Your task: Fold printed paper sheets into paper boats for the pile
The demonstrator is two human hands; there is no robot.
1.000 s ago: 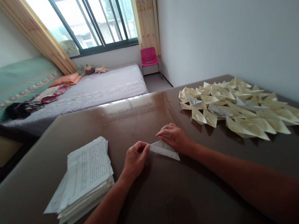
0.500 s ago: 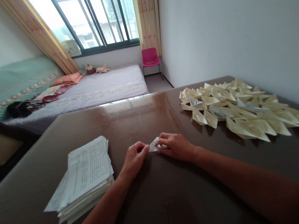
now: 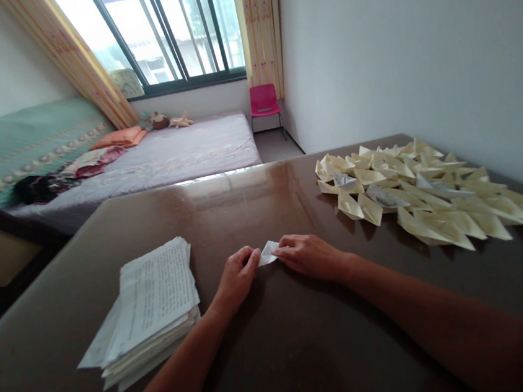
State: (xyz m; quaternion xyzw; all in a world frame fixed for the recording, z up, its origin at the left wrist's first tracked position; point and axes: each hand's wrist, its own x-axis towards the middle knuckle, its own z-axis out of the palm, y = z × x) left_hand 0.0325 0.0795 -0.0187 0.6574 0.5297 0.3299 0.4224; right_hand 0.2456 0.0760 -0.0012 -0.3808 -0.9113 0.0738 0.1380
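A small folded piece of printed paper, roughly triangular, is held between my two hands just above or on the brown table. My left hand pinches its left corner between thumb and fingers. From the other side, my right hand grips the right part, its fingers covering that end. To the left lies a stack of printed sheets. At the right of the table sit many folded paper boats, mostly cream, a few in white printed paper.
A white wall runs along the right side. Beyond the table stand a bed with a lilac sheet and a pink chair below the window. A dark chair is at the left edge.
My right hand's fingers have shifted on the folded paper and lie flatter, so more of its middle shows. The left hand keeps its pinch, and the view has moved very slightly.
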